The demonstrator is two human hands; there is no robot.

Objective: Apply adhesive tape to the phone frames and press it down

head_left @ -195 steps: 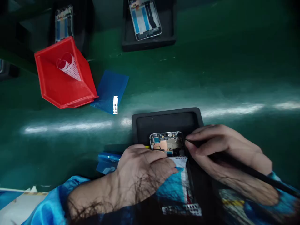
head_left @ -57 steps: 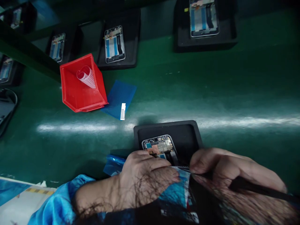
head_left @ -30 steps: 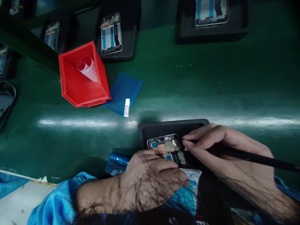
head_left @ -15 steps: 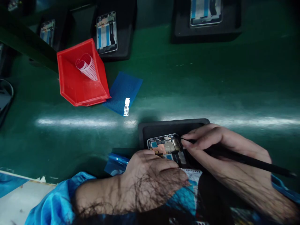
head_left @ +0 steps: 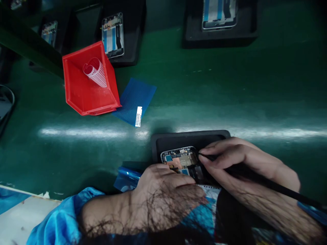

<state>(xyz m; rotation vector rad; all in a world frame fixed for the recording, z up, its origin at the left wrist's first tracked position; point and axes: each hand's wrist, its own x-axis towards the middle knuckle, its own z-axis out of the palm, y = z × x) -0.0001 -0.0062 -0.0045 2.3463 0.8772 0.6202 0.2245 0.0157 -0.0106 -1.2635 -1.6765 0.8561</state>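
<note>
An opened phone (head_left: 184, 161), its circuit board showing, lies in a black tray (head_left: 189, 136) in front of me. My left hand (head_left: 168, 190) lies across the phone's lower part with fingers bent, gripping it; some fingertips are hidden. My right hand (head_left: 237, 160) pinches a slim black pen-shaped tool (head_left: 283, 189), its tip at the phone's upper right corner. Below my left hand a white and blue sheet (head_left: 211, 200) with a perforated edge sticks out; I cannot tell whether that hand holds it.
A red bin (head_left: 89, 97) holding a rolled perforated sheet (head_left: 95, 72) stands at left. Beside it lies a blue sheet (head_left: 136, 93) with a white dotted strip (head_left: 138, 116). Blue film (head_left: 126, 177) lies near my left wrist. Black trays (head_left: 219, 39) with opened phones (head_left: 112, 35) line the back.
At the back, the trays with phones have shifted slightly left past the red bin. My right hand has moved a little right and down with the black tool. My left hand stays put.
</note>
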